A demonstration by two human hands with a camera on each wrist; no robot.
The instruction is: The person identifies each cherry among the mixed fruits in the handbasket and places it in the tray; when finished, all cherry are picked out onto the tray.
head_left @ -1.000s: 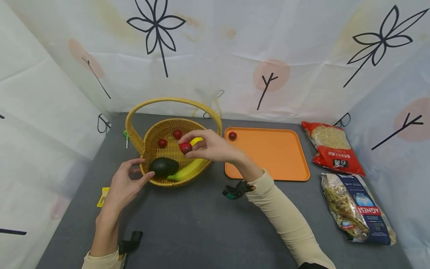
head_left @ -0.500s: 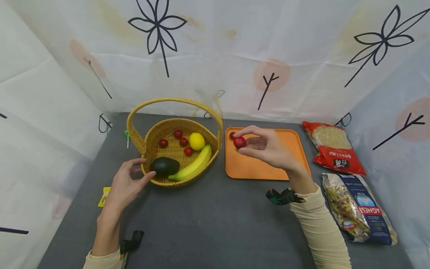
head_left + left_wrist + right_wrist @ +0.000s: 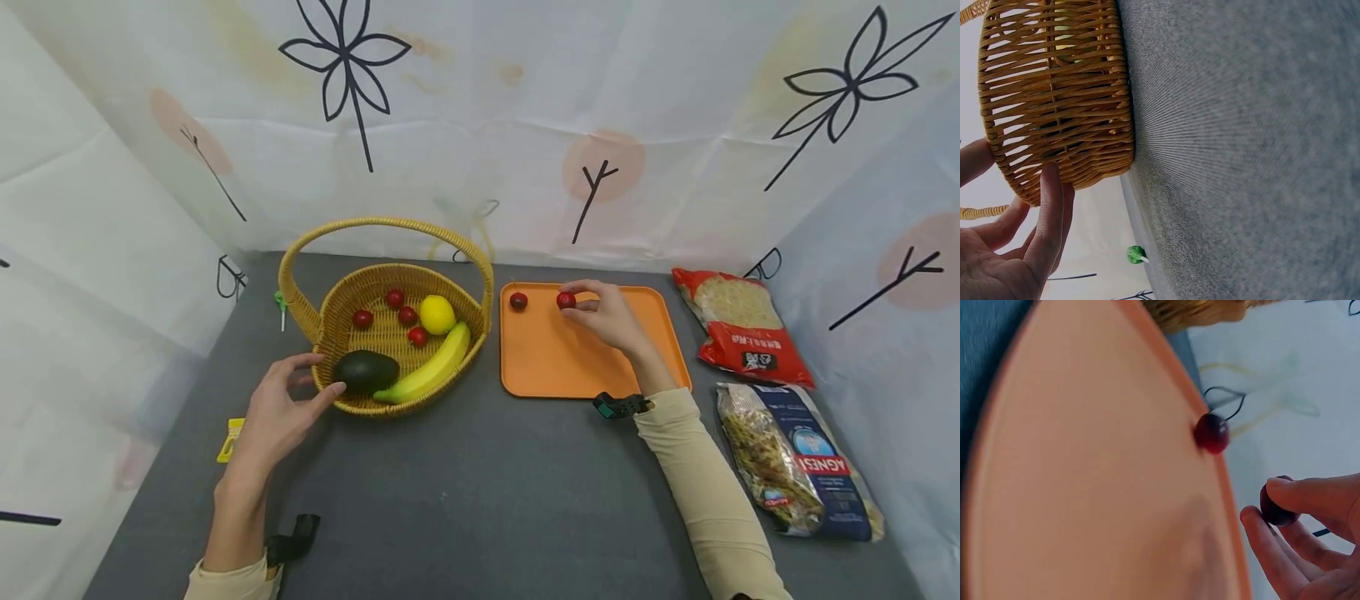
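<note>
My right hand pinches a dark red cherry between thumb and fingertips, over the back of the orange tray. Left of it on the tray lies another cherry with a stem. My left hand grips the near left rim of the yellow wicker basket, fingers against the outer wall and thumb at the rim. Inside the basket are several cherries, a lemon, a banana and a dark green avocado.
Right of the tray lie a red food packet and a blue pasta bag. The basket's tall handle arches above it. A small green item and a yellow one lie at the left. White patterned cloth walls surround the table.
My right hand has moved right from over the basket to over the tray, carrying the cherry, and then lower toward the tray's back. The left hand has stayed at the basket rim.
</note>
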